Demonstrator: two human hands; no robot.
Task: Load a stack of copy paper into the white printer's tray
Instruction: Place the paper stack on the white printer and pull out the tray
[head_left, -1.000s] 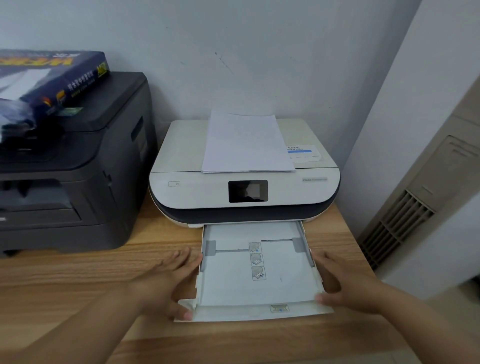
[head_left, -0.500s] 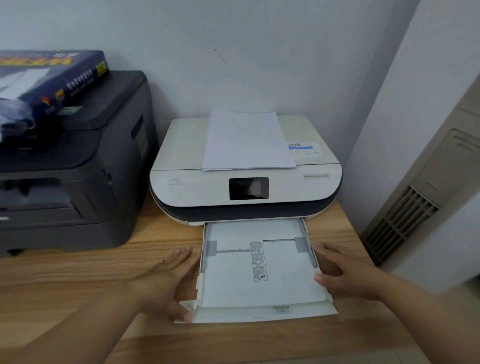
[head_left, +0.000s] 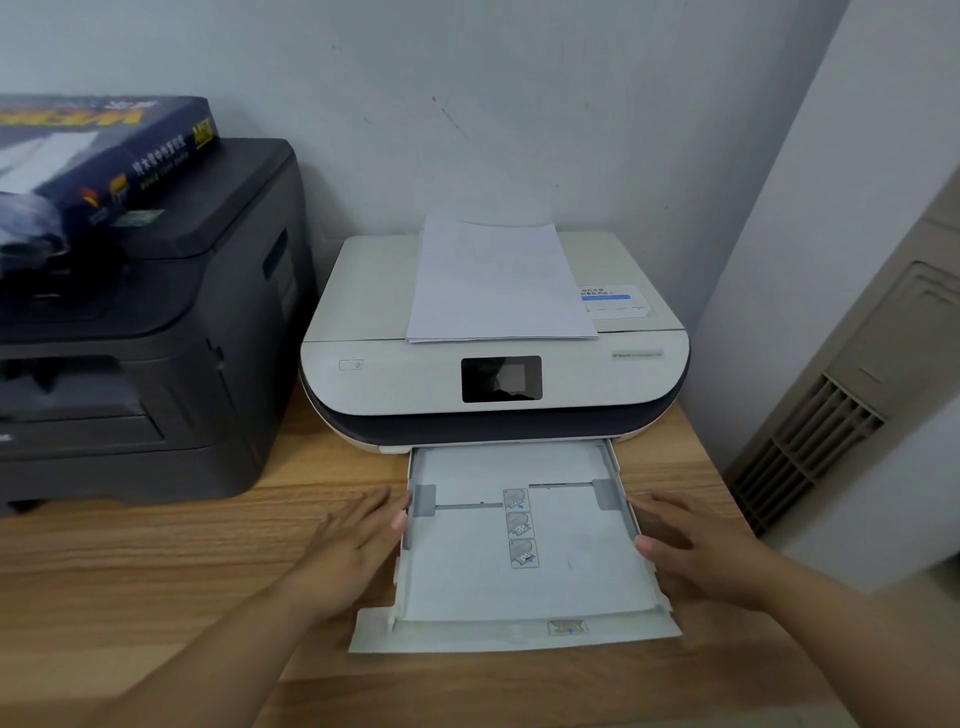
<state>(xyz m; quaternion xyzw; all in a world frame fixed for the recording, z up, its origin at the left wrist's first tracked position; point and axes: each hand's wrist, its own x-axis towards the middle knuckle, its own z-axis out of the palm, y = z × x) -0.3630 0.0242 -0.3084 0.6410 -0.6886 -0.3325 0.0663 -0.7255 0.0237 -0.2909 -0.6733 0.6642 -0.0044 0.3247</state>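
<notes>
pale wood desk (head_left: 156, 561) stood against a grey wall, carrying a white printer (head_left: 493, 384) with its white plastic tray (head_left: 519, 587) pulled out and empty. left hand (head_left: 353, 540) and right hand (head_left: 691, 551) lay flat and open against the tray's sides, gripping nothing. thin white paper stack (head_left: 493, 280) rested on the printer lid; it looked light and floppy, best pinched at both long edges. bare desk lay left of the tray; a dark printer (head_left: 135, 332) stood further left.

White printer (head_left: 405, 384) on desk, tray (head_left: 514, 636) pulled out, paper stack (head_left: 493, 283) on lid
</notes>
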